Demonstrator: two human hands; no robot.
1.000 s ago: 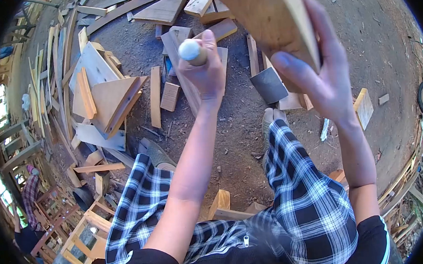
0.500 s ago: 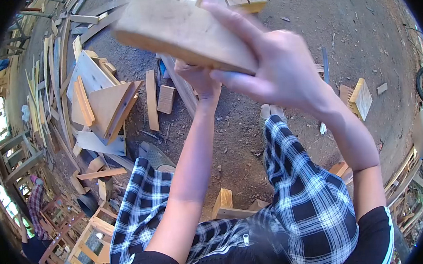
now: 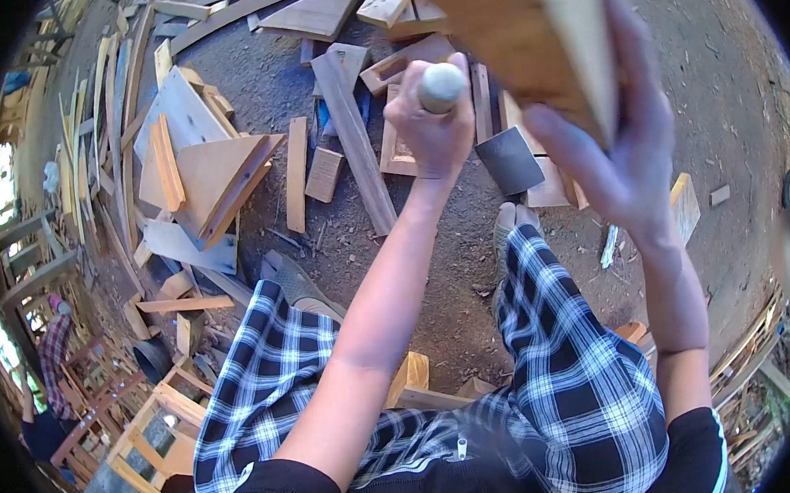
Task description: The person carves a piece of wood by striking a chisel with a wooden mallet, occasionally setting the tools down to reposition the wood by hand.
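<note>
My left hand (image 3: 428, 125) is closed around a tool with a round, pale wooden handle end (image 3: 442, 86), held up in front of me. My right hand (image 3: 622, 153) grips a thick light wooden block (image 3: 527, 31) raised high at the upper right, fingers spread across its near face. The tool's working end is hidden behind my fist and the block. Both hands are close together, the handle just left of the block. Below them are my legs in blue-and-white plaid trousers (image 3: 567, 353).
Dirt ground is strewn with wood offcuts: a long plank (image 3: 356, 144), a triangular board stack (image 3: 211, 177), a small frame (image 3: 397, 150), a dark square sheet (image 3: 510, 159). Wooden frames and chairs (image 3: 143, 438) stand at lower left, near another person (image 3: 50, 362).
The block, swung flat across to the left half a second ago, is back upright at the upper right. My left hand with the tool has shifted right, beside it.
</note>
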